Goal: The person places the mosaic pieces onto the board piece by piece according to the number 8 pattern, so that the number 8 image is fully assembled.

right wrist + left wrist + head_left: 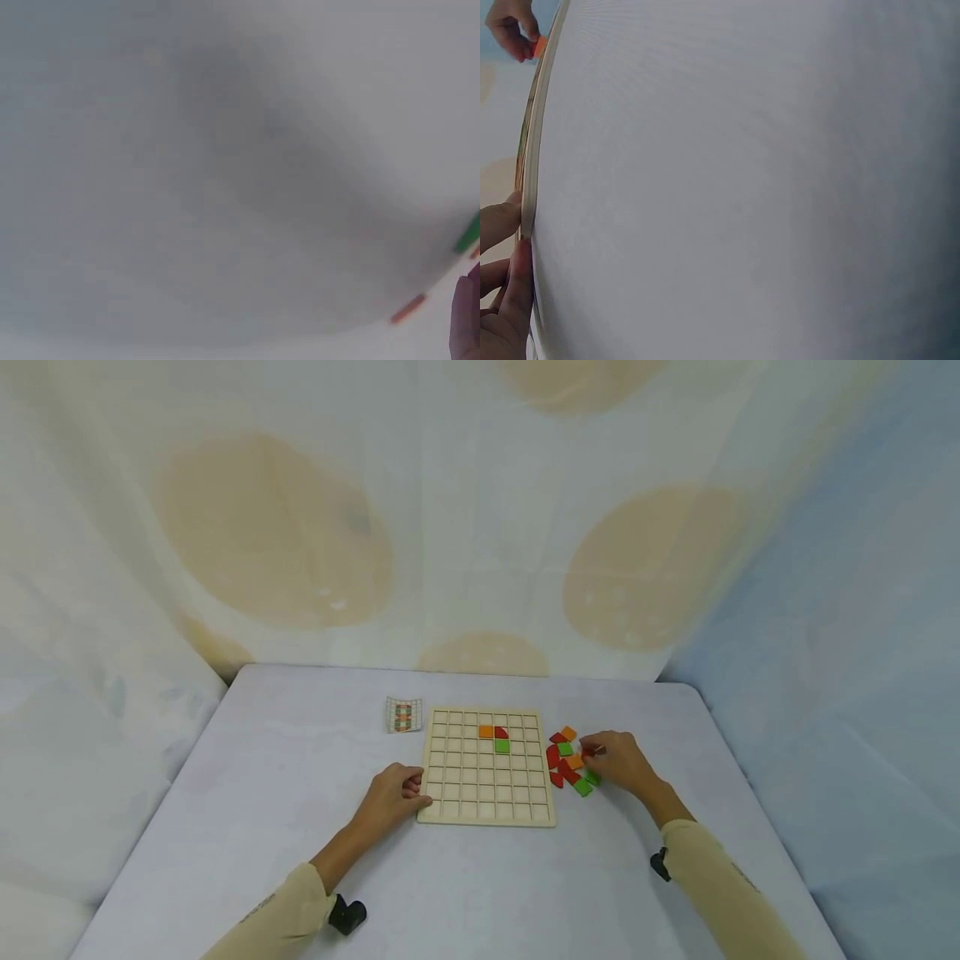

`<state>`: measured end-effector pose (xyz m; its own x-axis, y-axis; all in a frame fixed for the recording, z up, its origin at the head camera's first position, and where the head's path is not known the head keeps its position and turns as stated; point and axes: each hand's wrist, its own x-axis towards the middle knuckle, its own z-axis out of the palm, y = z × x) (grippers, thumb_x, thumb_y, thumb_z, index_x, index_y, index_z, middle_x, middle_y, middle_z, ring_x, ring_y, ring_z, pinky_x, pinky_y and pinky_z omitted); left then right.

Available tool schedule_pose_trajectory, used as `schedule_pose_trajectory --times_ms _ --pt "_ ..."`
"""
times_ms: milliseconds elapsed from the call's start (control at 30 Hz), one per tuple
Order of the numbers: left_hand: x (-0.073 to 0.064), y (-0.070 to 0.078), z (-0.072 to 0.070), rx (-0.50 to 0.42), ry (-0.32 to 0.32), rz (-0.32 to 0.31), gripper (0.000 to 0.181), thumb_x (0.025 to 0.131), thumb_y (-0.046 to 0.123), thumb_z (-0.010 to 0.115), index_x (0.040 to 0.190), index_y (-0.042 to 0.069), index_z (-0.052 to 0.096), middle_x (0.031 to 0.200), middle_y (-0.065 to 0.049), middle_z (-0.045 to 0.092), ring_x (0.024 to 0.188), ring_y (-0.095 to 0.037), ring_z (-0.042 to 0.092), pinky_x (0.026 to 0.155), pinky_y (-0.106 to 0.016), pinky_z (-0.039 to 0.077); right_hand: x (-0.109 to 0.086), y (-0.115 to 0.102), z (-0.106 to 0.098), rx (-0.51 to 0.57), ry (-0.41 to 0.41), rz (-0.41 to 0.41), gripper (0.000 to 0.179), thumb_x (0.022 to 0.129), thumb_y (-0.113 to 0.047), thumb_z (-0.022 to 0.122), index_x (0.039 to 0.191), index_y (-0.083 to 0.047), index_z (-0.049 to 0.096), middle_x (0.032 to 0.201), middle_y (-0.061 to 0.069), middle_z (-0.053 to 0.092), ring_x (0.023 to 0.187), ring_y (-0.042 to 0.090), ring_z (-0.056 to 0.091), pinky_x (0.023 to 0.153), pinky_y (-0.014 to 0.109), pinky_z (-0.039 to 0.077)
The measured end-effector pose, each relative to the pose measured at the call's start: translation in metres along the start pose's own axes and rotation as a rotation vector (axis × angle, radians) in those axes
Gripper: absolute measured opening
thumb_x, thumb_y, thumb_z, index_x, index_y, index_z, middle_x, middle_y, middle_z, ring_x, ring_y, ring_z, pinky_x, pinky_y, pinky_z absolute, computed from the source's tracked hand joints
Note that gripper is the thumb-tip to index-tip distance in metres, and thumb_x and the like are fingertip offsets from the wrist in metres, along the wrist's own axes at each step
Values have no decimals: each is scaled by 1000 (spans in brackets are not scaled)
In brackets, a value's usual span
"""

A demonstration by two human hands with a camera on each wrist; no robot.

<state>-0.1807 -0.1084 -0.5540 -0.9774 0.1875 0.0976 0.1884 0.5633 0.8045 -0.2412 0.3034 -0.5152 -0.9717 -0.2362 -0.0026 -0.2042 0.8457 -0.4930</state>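
Observation:
A square wooden grid board (465, 785) lies on the table with orange (486, 732), red (501, 733) and green (502, 747) pieces in its upper cells. At its left edge my left hand (392, 795) holds the rim with thumb and curled fingertips; the left wrist view shows the fingers (521, 277) against the board's side. To the board's right, my right hand (617, 762) pinches a small red piece (588, 752) over a loose pile. Only part of the right hand (465, 319) enters the right wrist view.
The pile beside the board has red (552, 757), orange (569, 733) and green (582, 787) flat pieces, some with curved edges. A small pattern card (403, 716) lies off the board's upper left corner. Curtains (480, 527) hang behind the white table (262, 760).

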Motion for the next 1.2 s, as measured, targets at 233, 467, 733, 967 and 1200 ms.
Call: schedule_pose_trajectory --times_ms 233,467,733,967,1200 --pt "1 2 1 -12 -2 -17 50 73 5 85 117 -8 65 93 -4 59 79 -10 58 67 -20 54 15 -50 11 0 -28 -230 33 85 -8 72 117 -1 70 105 8 69 93 23 62 79 37 55" --pt "6 2 2 -5 -7 -3 49 73 6 85 117 -7 65 92 -2 58 78 -10 58 67 -20 53 29 -91 34 -76 -90 -465 24 83 -1 72 107 2 72 100 8 71 88 21 63 78 32 53" --pt "6 5 3 7 -25 4 49 74 6 85 116 -8 65 90 -3 57 78 -10 57 67 -20 53 37 -100 50 -143 -83 -524 22 83 -1 73 105 -2 74 101 7 72 91 21 64 85 35 53" --pt "6 4 4 14 -23 0 49 74 6 85 116 -8 65 91 -3 58 78 -10 57 67 -21 53 36 -99 55 -152 -88 -487 23 88 -3 71 111 -5 74 105 5 72 95 19 63 81 29 54" --pt "6 3 5 -4 -31 -20 49 74 7 85 117 -8 65 91 -3 58 78 -10 57 67 -21 53 34 -103 55 -169 -65 -473 25 85 -3 74 110 -4 72 109 6 70 102 21 63 88 33 53"
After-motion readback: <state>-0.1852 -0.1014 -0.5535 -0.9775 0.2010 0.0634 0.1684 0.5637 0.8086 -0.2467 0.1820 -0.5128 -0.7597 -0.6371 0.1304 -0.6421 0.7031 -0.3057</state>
